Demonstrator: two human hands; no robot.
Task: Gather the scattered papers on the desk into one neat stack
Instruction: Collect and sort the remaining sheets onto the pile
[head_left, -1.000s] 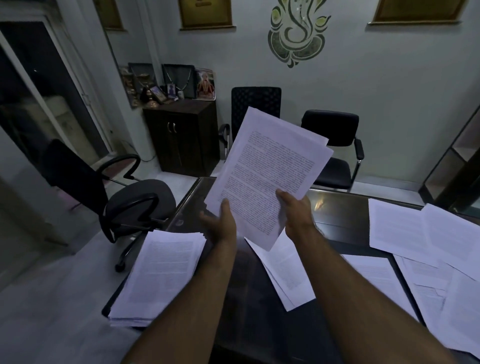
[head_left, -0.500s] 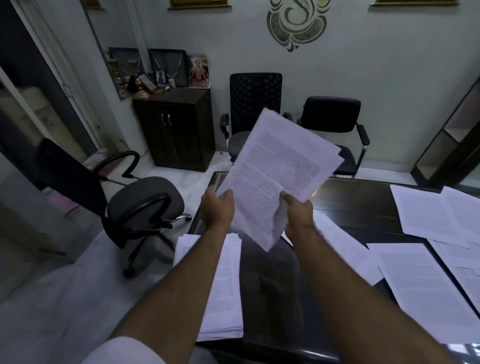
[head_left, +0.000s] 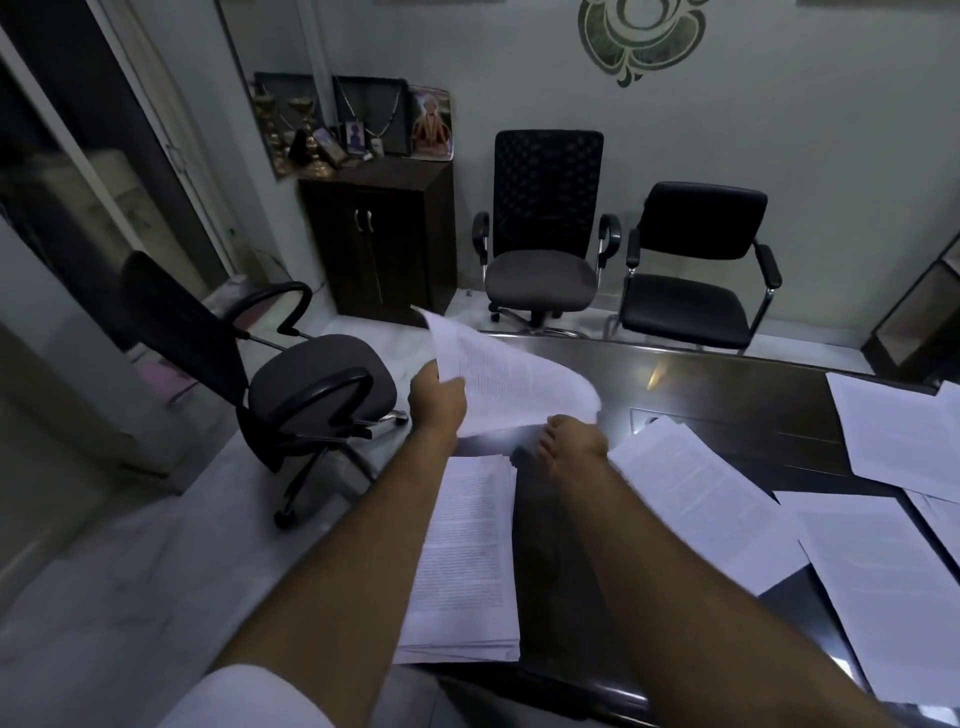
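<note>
Both arms reach forward over the near left end of the desk (head_left: 727, 384). Left hand (head_left: 436, 397) is raised, thumb on top, grip pinching the left edge of a held sheaf of papers (head_left: 506, 382); the sheaf tilts and bows, far corner pointing up-left, right side curling down. Right hand (head_left: 571, 441) sits lower, under the sheaf's near right edge, knuckles up; its fingers are hidden under the paper, so cannot tell whether that grip is closed on the sheaf or just supporting it. Directly below the hands, a stack of papers (head_left: 467, 561) lies on the desk at its left edge, between the two forearms, partly covered by the left forearm. Loose sheets lie scattered to the right: one angled sheet (head_left: 701, 499) just beside the right forearm, another (head_left: 883, 587) overlapping it nearer the right edge, more (head_left: 893, 431) further back on the right, well apart from the stack. Off the desk: swivel chair (head_left: 311, 384) on the left, close to the desk corner; mesh-back chair (head_left: 545, 234) and black visitor chair (head_left: 696, 270) against the far wall; dark cabinet (head_left: 379, 239) in the corner with framed pictures (head_left: 374, 119) on top.
</note>
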